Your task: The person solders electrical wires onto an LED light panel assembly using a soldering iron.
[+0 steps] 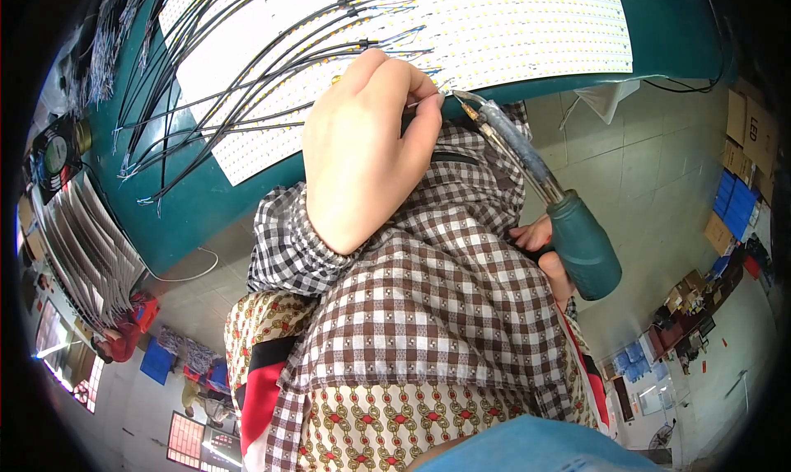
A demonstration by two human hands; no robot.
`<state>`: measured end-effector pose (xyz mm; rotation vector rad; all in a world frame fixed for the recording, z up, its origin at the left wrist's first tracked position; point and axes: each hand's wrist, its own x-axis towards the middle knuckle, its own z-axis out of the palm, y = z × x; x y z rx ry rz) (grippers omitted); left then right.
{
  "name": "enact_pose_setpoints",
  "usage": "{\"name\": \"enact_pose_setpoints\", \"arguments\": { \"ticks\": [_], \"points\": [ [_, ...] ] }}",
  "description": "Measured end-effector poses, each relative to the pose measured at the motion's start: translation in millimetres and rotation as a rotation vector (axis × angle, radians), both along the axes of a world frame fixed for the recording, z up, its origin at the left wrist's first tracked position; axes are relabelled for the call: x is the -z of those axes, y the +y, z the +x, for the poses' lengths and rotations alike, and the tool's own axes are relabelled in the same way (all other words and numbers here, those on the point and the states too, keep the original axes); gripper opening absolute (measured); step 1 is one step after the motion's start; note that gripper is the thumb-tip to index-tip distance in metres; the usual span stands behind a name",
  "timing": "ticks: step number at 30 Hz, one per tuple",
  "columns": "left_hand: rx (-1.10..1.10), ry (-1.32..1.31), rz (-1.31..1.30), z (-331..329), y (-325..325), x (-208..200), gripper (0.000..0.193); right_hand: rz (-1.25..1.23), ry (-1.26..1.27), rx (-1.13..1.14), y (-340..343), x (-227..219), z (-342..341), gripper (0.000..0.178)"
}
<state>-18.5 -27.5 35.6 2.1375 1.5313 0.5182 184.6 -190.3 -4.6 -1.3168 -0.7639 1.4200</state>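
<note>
Cardboard boxes [750, 128] beyond the tiled floor [647, 147] at right, a black fan [56, 159] at far left.

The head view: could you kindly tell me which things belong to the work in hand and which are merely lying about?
Apparently in use:
- soldering iron, its tip by the panel's edge
- pale dotted panel
- black cables, lying partly across the panel

Apparently just lying about:
- cardboard boxes
- blue stack
- black-framed fan
</note>
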Motion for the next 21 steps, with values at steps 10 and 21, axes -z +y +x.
{"name": "enact_pose_setpoints", "arguments": {
  "ticks": [10, 21],
  "points": [
    [-0.007, -0.019, 0.081, 4.2, -1.5, 6.0, 0.013, -0.042, 0.005, -0.049, -0.7, 0.3, 4.0, 0.051],
    [-0.012, -0.001, 0.090, 4.5, -1.6, 7.8, 0.014, -0.033, 0.016, -0.060, -1.2, 4.1, 4.5, 0.052]
  ]
}}
